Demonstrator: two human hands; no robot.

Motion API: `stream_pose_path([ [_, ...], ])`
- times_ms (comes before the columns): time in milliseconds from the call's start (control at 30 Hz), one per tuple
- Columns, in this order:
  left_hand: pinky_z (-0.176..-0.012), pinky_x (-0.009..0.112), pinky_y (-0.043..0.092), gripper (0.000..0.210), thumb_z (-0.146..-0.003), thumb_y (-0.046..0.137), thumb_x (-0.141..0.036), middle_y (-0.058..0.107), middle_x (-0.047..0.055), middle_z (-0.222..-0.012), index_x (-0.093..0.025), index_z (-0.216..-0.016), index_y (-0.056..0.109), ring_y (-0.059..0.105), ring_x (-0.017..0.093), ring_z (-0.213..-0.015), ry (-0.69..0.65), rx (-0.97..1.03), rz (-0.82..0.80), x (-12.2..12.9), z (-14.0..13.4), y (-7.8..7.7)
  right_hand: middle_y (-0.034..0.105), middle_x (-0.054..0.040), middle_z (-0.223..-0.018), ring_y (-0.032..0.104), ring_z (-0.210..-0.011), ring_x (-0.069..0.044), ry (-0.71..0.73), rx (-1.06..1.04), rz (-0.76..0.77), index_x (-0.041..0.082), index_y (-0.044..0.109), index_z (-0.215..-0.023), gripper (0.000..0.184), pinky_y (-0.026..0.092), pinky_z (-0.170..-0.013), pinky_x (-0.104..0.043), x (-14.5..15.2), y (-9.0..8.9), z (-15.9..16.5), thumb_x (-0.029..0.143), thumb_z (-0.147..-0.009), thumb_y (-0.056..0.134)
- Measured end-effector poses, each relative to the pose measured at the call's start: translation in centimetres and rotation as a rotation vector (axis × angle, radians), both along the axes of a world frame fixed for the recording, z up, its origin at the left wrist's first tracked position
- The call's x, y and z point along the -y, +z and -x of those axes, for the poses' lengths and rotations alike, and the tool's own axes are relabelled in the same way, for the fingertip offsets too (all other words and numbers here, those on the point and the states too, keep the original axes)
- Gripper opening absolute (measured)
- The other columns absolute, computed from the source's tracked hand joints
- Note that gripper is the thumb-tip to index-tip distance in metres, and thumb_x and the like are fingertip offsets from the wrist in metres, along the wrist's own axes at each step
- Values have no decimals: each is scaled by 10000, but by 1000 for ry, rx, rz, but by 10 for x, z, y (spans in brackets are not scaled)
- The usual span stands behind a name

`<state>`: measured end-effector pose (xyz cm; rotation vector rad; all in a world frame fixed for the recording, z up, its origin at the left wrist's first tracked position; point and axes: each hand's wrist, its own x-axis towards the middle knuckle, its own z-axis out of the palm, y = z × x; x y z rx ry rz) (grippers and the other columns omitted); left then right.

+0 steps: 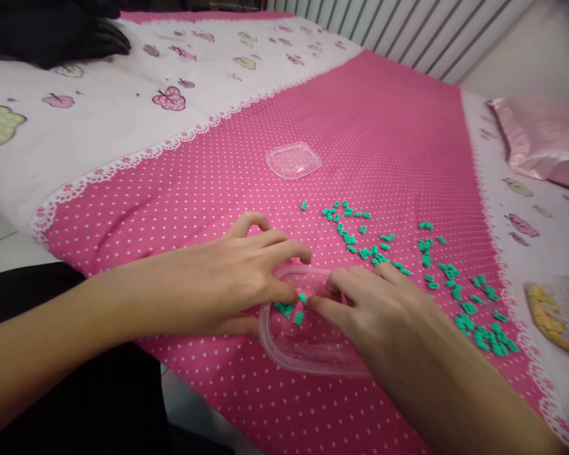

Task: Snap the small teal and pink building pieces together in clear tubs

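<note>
While both hands work over the clear box (308, 366) on the pink bedspread (171, 202), their fingertips nearly meet at one small green piece (302, 297) above its floor. The left hand (253, 278) arches across the near-left rim, fingers spread, thumb pointing inward; the right hand (379, 303) comes over the opposite side, its fingers bent. From where I stand, I cannot tell whether either hand actually grips the piece. A few more green pieces (283, 309) lie at the left of the box; a loose scatter (467, 308) covers the bedspread beyond and to the right. The clear lid (294, 161) rests well apart.

Note on method: pieces this small probably respond best to thumb and fingertip alone, with light pressure. Keeping wrists off the rim should stop the thin-looking box from tipping, and working low over it lets any dropped piece land inside.
</note>
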<state>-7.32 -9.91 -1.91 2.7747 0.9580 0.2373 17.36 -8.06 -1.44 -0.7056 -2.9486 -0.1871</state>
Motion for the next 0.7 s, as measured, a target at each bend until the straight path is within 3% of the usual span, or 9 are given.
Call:
stream_pose_path([
  [267,-1115,512,266,304,-998,611,-298,554,123,-1458,-276,-1301,631,547,299,-1296,-3,-8,3,0,0,1,640,-4,-786,471,-680,-189,42,-41,-12,232,730,-915,255,327,-692,-353,-1,6,-1,57,-953,549],
  [433,-1108,506,264,329,-983,638,-309,558,119,-1446,-278,-1310,622,551,298,-1280,-6,5,14,-2,2,1,571,-6,-697,415,-645,-192,50,-201,-15,245,655,-716,337,292,-675,-369,1,-5,9,77,-970,512],
  [700,-1153,514,245,325,-982,639,-421,556,109,-1418,-292,-1280,635,547,292,-1293,-36,78,9,-5,16,5,597,-8,-719,444,-667,-193,53,-159,10,247,686,-719,249,296,-687,-372,2,-18,14,62,-878,638],
])
